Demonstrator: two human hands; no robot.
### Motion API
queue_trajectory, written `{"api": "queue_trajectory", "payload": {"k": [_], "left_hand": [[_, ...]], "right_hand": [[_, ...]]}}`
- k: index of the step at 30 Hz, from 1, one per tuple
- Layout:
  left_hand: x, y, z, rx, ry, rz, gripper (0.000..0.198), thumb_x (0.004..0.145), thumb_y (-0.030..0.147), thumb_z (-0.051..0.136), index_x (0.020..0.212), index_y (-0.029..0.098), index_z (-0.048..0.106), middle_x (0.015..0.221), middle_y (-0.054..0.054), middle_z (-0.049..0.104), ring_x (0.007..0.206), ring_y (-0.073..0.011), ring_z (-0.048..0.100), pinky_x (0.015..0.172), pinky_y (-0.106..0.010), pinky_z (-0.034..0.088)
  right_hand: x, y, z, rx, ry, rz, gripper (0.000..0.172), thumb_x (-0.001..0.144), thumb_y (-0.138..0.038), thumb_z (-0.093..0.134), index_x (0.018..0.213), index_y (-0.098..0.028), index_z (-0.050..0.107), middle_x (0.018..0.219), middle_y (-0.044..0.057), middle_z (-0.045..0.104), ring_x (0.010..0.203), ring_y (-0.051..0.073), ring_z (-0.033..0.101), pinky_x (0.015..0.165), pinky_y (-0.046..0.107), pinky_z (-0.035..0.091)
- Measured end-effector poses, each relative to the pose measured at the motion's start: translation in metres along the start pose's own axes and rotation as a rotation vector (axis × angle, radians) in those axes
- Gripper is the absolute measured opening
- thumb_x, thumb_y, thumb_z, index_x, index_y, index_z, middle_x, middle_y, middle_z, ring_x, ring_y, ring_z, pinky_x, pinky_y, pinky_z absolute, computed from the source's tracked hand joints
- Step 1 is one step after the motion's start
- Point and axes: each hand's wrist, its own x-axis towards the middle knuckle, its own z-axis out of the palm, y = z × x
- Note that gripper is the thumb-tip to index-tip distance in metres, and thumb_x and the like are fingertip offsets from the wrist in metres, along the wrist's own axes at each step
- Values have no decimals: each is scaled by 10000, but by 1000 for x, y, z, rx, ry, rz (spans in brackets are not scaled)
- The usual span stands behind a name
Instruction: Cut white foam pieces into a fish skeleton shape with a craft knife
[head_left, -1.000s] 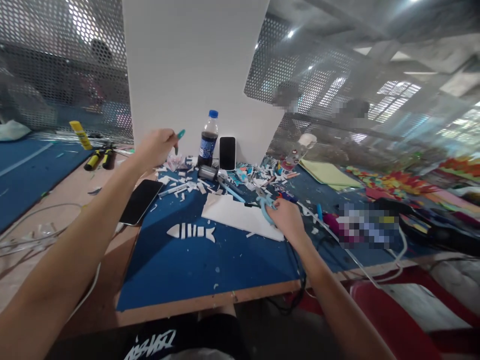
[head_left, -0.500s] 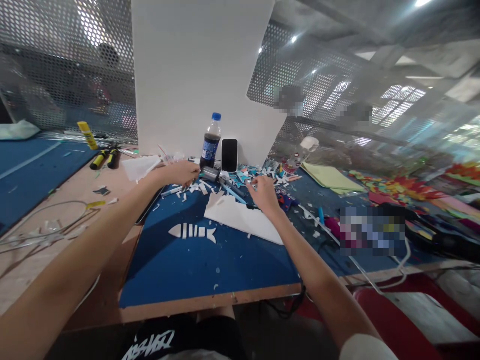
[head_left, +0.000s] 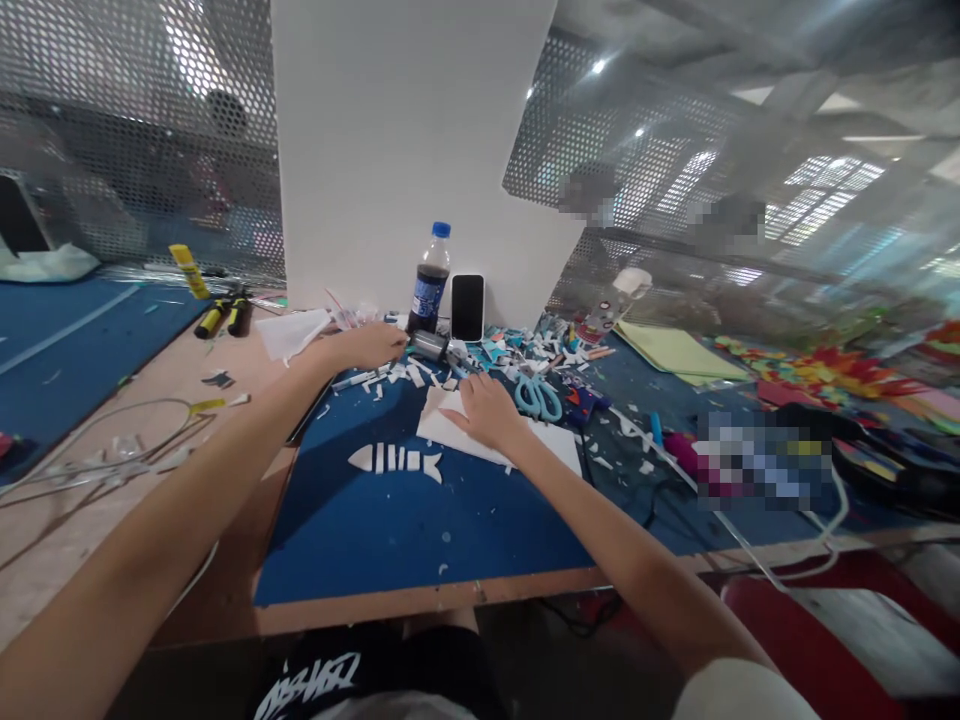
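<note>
At far left, 1 yellow tube (head_left: 187, 270) and 1 pair of yellow-handled pliers (head_left: 223, 314) lie on the desk (head_left: 420, 602), near 1 white sheet (head_left: 291, 332). The left hand (head_left: 379, 346), raised against the tall white panel (head_left: 405, 140) with a teal tool 1.0 s ago, is now low over the white scraps (head_left: 367, 380), beside a grey cylinder (head_left: 429, 346); its fingers curl, and whether that grip pinches anything I cannot tell. The left forearm mostly covers 1 flat phone (head_left: 309, 412). Next come 6 white pieces laid in a row as a fish (head_left: 397, 459), unmoved: 1 head, 4 bars, 1 tail. Behind stand 1 blue-capped bottle (head_left: 428, 290) and 1 upright phone (head_left: 467, 308). The right hand (head_left: 491, 412) has shifted left since 0.5 s ago and is over the white board (head_left: 559, 448), hiding its middle; that grip is spread, thumb apart from fingers. The blue scissors (head_left: 538, 397), in the right hand 1.0 s ago, now lie just beyond the board. Farther right are 1 clear bottle (head_left: 609, 305), yellow paper (head_left: 679, 352) and a pixelated, unreadable patch.
</note>
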Motion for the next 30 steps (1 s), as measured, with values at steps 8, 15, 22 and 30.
{"api": "queue_trajectory", "payload": {"k": [8, 15, 22, 30], "left_hand": [[1, -7, 1, 71, -76, -23, 210, 907, 313, 523, 970, 130, 606, 983, -57, 632, 882, -162, 610, 796, -363, 512], [-2, -8, -3, 100, -64, -18, 164, 901, 212, 469, 845, 139, 605, 888, -68, 639, 829, -165, 598, 727, -284, 460], [-3, -11, -5, 101, -48, 14, 246, 883, 215, 362, 812, 150, 588, 830, -94, 647, 768, -194, 594, 651, -261, 399], [-5, -11, -9, 104, -55, -5, 266, 868, 232, 349, 843, 155, 603, 849, -92, 663, 763, -196, 603, 632, -256, 394]], "right_hand": [[-50, 27, -28, 118, -102, -94, 790, 734, -662, 564, 1270, -100, 418, 1280, 207, 471, 1178, 338, 423, 965, 451, 370], [-67, 47, -35, 167, -240, -64, 766, 737, -361, 614, 1391, -63, 348, 1331, 216, 494, 1178, 323, 496, 961, 432, 420], [-59, 29, -47, 166, -296, 55, 524, 887, -219, 403, 1407, -151, 390, 1341, 141, 535, 1098, 281, 589, 849, 370, 486], [-39, -3, -94, 44, -137, 526, 436, 954, -149, 308, 1362, -13, 377, 959, 216, 683, 829, 283, 673, 660, 321, 469]]}}
